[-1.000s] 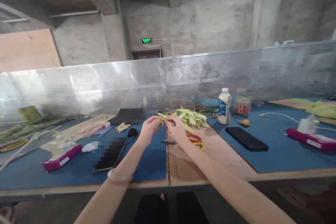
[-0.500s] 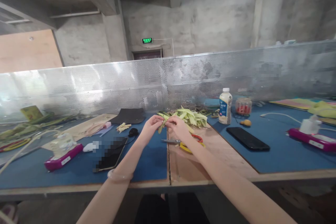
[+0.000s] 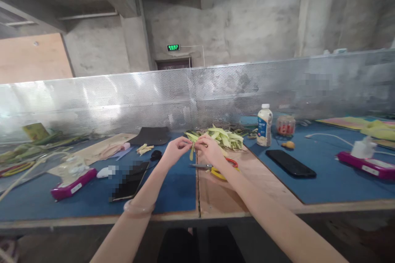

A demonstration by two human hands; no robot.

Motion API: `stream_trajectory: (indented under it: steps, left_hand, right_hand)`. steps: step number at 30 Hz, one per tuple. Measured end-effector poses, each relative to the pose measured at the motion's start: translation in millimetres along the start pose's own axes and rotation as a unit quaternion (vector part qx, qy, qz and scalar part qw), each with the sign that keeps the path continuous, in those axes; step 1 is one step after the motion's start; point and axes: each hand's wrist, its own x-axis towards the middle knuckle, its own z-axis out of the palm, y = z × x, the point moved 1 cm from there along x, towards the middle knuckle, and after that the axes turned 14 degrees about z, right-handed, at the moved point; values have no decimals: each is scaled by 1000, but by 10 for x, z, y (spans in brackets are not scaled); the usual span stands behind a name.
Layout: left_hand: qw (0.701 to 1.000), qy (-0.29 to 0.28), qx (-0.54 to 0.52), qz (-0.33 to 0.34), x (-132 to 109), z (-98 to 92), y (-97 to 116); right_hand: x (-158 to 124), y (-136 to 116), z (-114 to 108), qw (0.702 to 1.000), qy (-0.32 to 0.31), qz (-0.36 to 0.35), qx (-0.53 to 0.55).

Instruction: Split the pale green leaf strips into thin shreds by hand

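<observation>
My left hand (image 3: 176,150) and my right hand (image 3: 209,148) meet near the middle of the table, fingertips close together. Both pinch a thin green strip (image 3: 191,153), whose end hangs down between them. Behind my right hand lies a heap of pale green strips (image 3: 226,137). Scissors (image 3: 219,171) with red and yellow handles rest on the wooden board, partly under my right forearm. Fingers cover much of the held strip.
Left are a dark tablet (image 3: 131,183), a white mouse (image 3: 105,171) and a purple power strip (image 3: 74,184). Right stand a bottle (image 3: 264,125) and a jar (image 3: 285,125), with a black phone (image 3: 290,163) and another power strip (image 3: 365,165). A perforated metal screen (image 3: 138,98) runs behind.
The green strip between my fingers now hangs more upright. My left hand and wrist have shifted slightly to the left.
</observation>
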Motion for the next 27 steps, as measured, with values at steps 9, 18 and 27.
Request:
stream_trajectory:
  steps: [9,18,27]
  left_hand:
    - [999,-10,44,22,-4,3,-4]
    - [1000,-11,14,2,-19,60,-120]
    - [995,-17,93,28,-19,48,-44]
  right_hand:
    - [-3,7,-7,1000,-3,-20,-8]
    - [2,10,-27,997,-4,-65,-43]
    - [11,49,-6,998,5,-46,-53]
